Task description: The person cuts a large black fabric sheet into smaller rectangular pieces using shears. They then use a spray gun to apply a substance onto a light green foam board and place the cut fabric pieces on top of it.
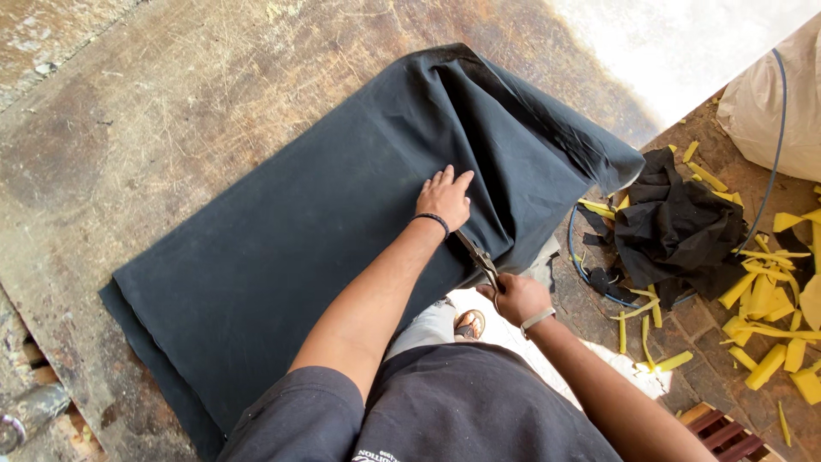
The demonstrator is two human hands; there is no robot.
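A sheet of black cloth (342, 222) lies spread over a worn, scratched wooden counter (154, 111), folded in layers, with its near edge running along the counter's edge and its far right end bunched up and drooping over the side. The left hand (444, 198) lies flat on the cloth, palm down, fingers spread and pointing away from the person, pressing the cloth to the counter; a dark band circles that wrist. The right hand (516, 297) sits just off the counter's edge, fingers closed around the handles of a pair of scissors (479, 257). The blades point up and away toward the left hand, their tips reaching almost to its heel, and they lie against the cloth's edge; whether the blades stand apart or together cannot be told. A light band circles the right wrist. The two hands are near each other, with the scissors between them.

On the brick floor (710, 376) to the right lies a crumpled heap of black scraps (676, 227), with yellow foam strips (765, 295) scattered around and beyond it. A blue cable (774, 145) runs past the heap, alongside a pale sack (770, 103) at the upper right. The person wears a dark shirt (462, 402), and a sandalled foot (469, 323) shows below the counter's edge.
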